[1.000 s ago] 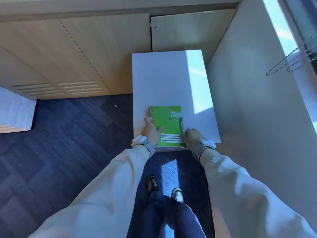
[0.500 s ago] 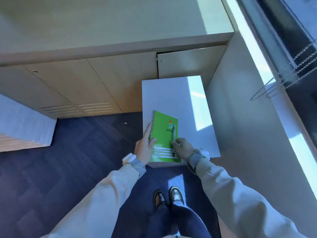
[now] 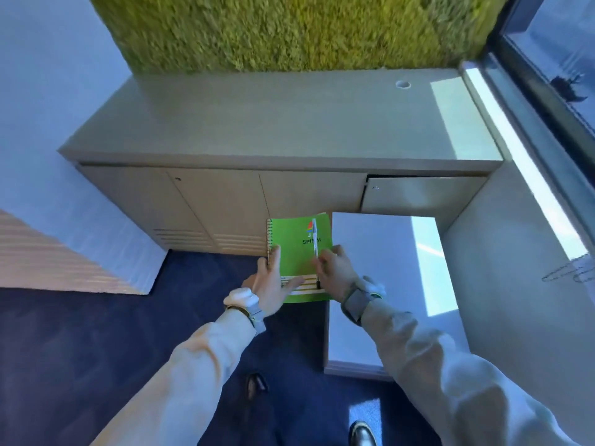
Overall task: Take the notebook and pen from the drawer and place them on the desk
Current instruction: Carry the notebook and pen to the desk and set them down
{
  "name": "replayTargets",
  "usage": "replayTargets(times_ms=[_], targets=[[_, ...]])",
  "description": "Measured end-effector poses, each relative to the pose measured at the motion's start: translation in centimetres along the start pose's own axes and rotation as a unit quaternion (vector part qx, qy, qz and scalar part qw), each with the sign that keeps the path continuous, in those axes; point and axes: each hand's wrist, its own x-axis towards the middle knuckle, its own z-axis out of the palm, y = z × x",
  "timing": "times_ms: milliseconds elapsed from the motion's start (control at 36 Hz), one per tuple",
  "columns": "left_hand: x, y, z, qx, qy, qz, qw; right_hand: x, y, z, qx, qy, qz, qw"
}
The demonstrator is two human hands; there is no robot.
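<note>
A green spiral notebook (image 3: 297, 249) is held in the air in front of the cabinet doors, left of the white pull-out drawer (image 3: 386, 284). My left hand (image 3: 273, 281) grips its spiral edge and lower left corner. My right hand (image 3: 335, 272) holds the right side and presses a clear pen (image 3: 315, 249) flat on the cover. The pen lies lengthwise, dark tip toward me. The beige desk top (image 3: 273, 123) stretches across above the cabinet doors, bare apart from a cable hole (image 3: 403, 84).
The open drawer juts out to my right at knee height. A moss-green wall panel (image 3: 289, 27) rises behind the desk. A window (image 3: 553, 43) and sill run along the right. A white and wood block (image 3: 64, 252) stands at left on dark carpet.
Both hands lifted the notebook with the pen off the drawer and carried it up and leftward. My view tilted up, so the desk top and green wall now show.
</note>
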Motion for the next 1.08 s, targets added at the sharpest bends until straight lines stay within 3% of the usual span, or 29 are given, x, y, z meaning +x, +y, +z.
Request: replayTargets(times_ms=[167, 389, 583, 750, 1083], targets=[[5.0, -8.4, -5.9, 0.043, 0.046, 0.013, 0.998, 5.9, -8.6, 4.8, -0.052, 0.01, 0.005, 0.999], [11.5, -16.4, -12.4, 0.009, 0.067, 0.036, 0.997, 11.6, -16.3, 7.9, 0.014, 0.03, 0.007, 0.999], [16.1, -18.7, -13.3, -0.008, 0.035, 0.028, 0.999, 16.4, -18.6, 8.1, 0.025, 0.03, 0.03, 0.999], [21.8, -19.3, -14.8, -0.005, -0.026, 0.075, 0.997, 23.3, -19.3, 6.6, 0.053, 0.034, 0.062, 0.996], [36.3, -18.7, -17.0, -0.018, -0.076, 0.009, 0.997, 39.3, -20.6, 3.4, 0.082, -0.017, 0.093, 0.992]])
